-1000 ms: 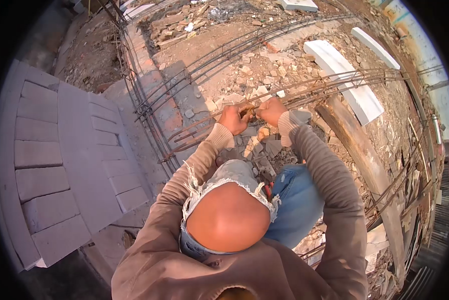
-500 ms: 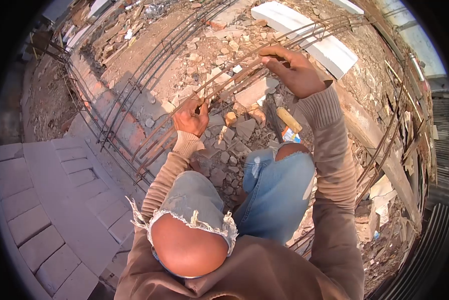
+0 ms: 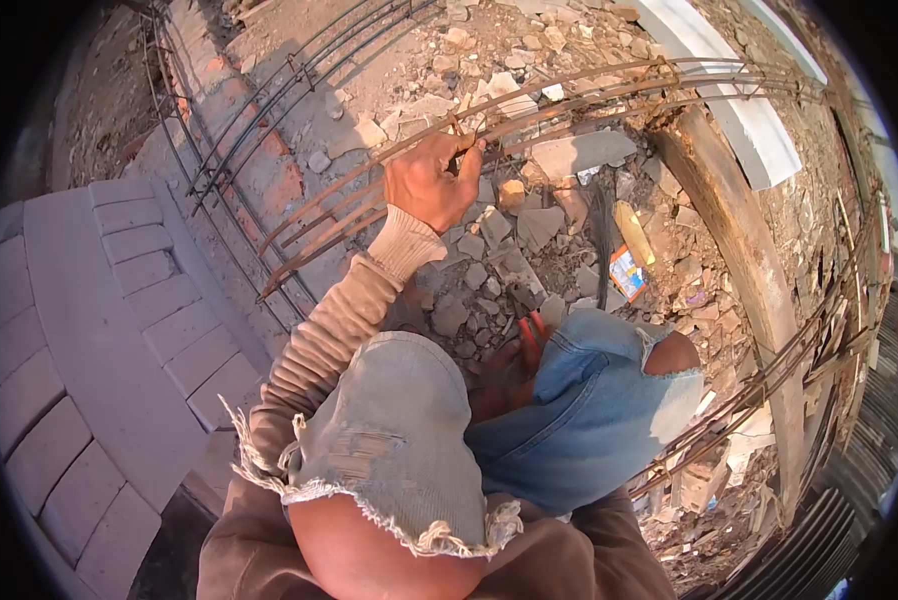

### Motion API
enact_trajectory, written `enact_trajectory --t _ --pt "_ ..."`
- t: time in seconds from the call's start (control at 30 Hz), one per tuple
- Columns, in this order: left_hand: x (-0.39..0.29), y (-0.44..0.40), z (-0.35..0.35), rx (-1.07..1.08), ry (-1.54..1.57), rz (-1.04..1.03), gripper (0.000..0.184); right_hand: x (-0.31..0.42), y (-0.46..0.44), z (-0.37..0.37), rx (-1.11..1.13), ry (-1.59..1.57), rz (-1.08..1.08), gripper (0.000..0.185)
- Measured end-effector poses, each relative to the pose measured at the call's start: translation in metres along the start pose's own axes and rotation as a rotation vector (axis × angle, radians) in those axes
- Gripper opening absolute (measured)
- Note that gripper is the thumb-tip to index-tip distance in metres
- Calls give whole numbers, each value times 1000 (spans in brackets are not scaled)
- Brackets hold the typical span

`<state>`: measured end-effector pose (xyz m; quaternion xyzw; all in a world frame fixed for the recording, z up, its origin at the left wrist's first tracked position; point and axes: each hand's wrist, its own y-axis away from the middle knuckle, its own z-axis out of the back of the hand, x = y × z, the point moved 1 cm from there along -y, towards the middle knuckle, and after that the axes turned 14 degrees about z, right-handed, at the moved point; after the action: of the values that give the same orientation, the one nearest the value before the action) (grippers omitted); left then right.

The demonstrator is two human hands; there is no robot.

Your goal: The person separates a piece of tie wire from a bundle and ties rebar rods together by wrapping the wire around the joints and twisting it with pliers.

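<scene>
My left hand (image 3: 434,180) is closed around the rusty rebar (image 3: 539,122) of a long cage, its thumb and forefinger close together near a thin tie ring. Whether a wire sits between those fingertips I cannot make out. The bars run from the lower left past my hand toward the upper right. My right hand is out of sight; only part of its brown sleeve (image 3: 624,545) shows beside my right thigh. Below, near my foot, a pair of red strips (image 3: 531,338) shows, too partly hidden to name.
Broken rubble (image 3: 514,265) covers the ground, with a blue-and-orange packet (image 3: 627,273) on it. A wooden beam (image 3: 734,260) lies at right, near a white slab (image 3: 739,120). Another rebar cage (image 3: 259,120) lies at upper left. Grey blocks (image 3: 79,490) line the left side.
My right hand has let go of the rebar and dropped back out of view. My left hand stays on the bars. The view has shifted, and the red strips now show.
</scene>
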<state>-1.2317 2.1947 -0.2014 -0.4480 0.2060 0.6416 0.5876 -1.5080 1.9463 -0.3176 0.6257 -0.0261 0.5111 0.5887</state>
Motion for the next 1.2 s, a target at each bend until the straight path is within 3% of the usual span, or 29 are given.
enact_trajectory --t 0.17,0.23,0.43,0.5,0.7,1.03,1.2 --pt "2 2 3 -44 7 -40 17 7 -11 6 70 21 7 32" --pt "2 3 3 33 -26 44 18 10 -15 10 95 35 5 32" --pt "9 2 3 54 -52 2 23 18 -17 19 136 82 9 32" --pt "8 3 4 -16 -77 -143 17 21 -16 22 149 100 9 33" --pt "8 5 0 -163 -47 -304 12 30 -17 31 187 142 11 33" --pt "9 3 3 -97 7 -194 13 35 -15 62 215 284 3 35" --pt "11 4 5 -41 19 -161 13 44 -10 119 178 618 89 36"
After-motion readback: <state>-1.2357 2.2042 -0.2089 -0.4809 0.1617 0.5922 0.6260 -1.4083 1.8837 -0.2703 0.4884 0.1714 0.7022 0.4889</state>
